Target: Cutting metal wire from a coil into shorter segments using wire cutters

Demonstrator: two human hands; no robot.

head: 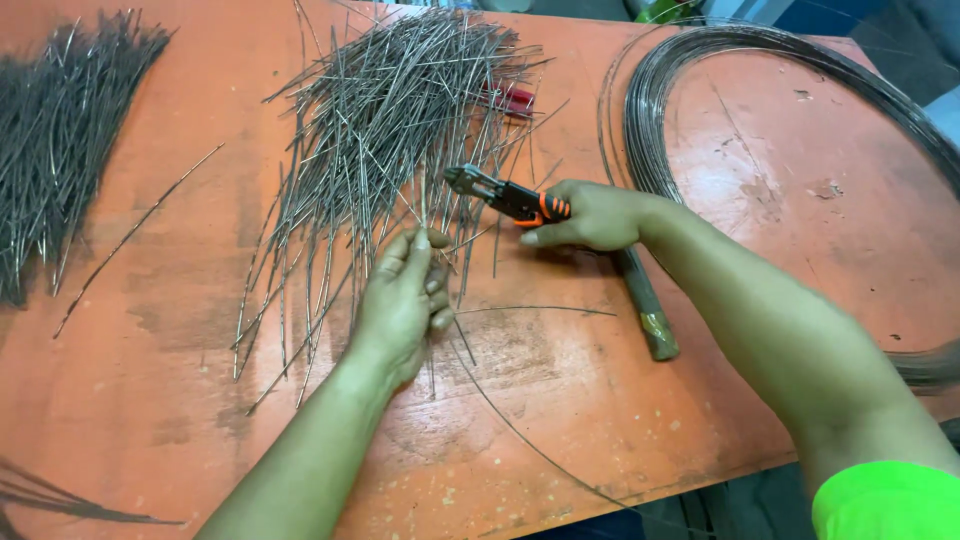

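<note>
A: Left hand [403, 300] first. State?

B: Fingers curled together, thumb and fingertips pinching a thin grey steel wire [424, 205] that stands up past the fingertips, near vertical in the frame. Palm rests on the worn orange-painted tabletop [180, 400].

A: And the right hand [585, 215]?

B: Closed around the orange-and-black handles of a pair of small wire-cutting pliers [500, 195]. The dark metal nose points left toward the pinched wire, just beside it; I cannot tell whether it touches.

A: The wire itself, what does it look like?

B: Slender, dull grey, straight, cut short. (Same kind as everything heaped behind it.) Its upper end runs into a loose fan of cut grey wire lengths [390, 110], spread from the fingertips up to the far edge.

A: Further out?

B: A long curved single strand of wire [530, 440] trails from under the left hand to the near edge. Under the right wrist lies a dark round-handled tool [648, 305], head hidden. At right, a large coil of dark wire [700, 55]. Far left, a denser pile of cut wires [55, 130], with one stray length [140, 235] beside it. A red object [512, 97] shows beneath the fan, mostly covered. Bright green sleeve [885, 500] on the right arm.
</note>
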